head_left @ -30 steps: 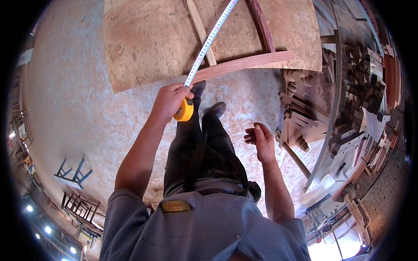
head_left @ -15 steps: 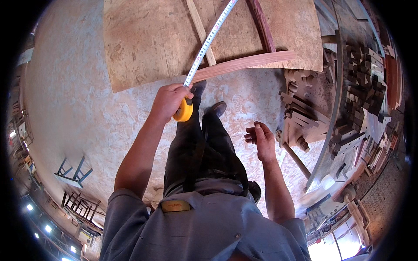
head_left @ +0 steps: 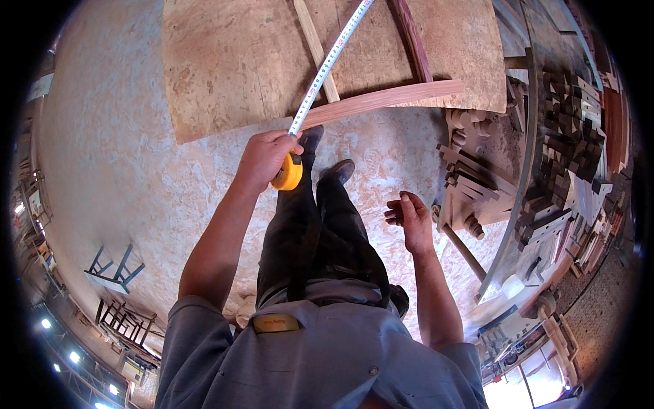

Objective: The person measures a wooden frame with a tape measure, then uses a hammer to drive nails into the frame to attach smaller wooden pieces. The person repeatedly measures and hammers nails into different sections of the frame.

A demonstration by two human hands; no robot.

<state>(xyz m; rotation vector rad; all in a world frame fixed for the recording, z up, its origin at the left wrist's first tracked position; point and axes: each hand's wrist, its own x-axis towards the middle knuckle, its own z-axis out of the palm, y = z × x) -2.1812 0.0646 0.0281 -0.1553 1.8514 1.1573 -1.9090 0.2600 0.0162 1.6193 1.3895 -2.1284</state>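
My left hand (head_left: 266, 161) is closed around a yellow tape measure (head_left: 289, 173) in front of the board's near edge. From it the white blade (head_left: 325, 67) runs out and up to the right, over the wooden frame, past the top of the picture. Under the blade lie a slightly curved reddish wood rail (head_left: 402, 96), a pale wood strip (head_left: 315, 46) and a dark red strip (head_left: 412, 42); both strips reach to the rail. My right hand (head_left: 413, 221) hangs in the air to the right, fingers loosely bent, with nothing visible in it.
The frame rests on a large plywood board (head_left: 225, 65). At the right stand stacks of dark wood blocks (head_left: 558, 143), with loose slats (head_left: 477, 174) and turned wooden pieces (head_left: 466, 123) beside them. A small upturned stool (head_left: 116, 273) is on the floor at the left.
My right hand has shifted very slightly to the right. The left hand and the tape measure are almost unchanged.
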